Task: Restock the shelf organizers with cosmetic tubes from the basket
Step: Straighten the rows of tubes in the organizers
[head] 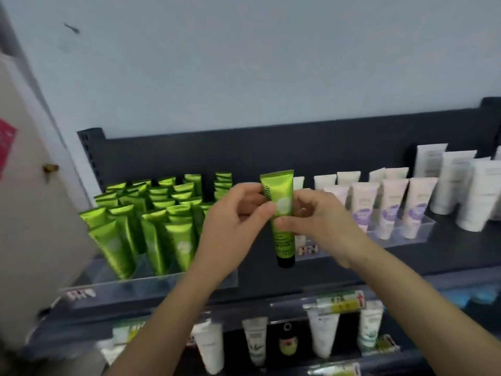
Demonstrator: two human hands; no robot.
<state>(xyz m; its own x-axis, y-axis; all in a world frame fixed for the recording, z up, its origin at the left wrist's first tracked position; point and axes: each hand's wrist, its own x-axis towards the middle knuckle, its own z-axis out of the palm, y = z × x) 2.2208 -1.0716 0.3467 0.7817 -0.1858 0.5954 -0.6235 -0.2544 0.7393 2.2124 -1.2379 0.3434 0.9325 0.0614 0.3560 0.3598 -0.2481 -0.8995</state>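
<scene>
Dark shelf [458, 248] behind; green tube [279, 188] upright, cap down, pinched between left hand [233, 221] and right hand [322, 221].

Green tube [280, 210] with black cap [285, 261], dark shelf [325, 147].

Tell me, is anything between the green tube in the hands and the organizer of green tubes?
Nothing separate blocks it. The left hand and right hand hold the green tube in open air, right of the clear organizer. The left hand hides the organizer's right end.

view: head cam | faces: forward, slightly down at shelf [189, 153] | range: near | edges: seemingly blurred
</scene>
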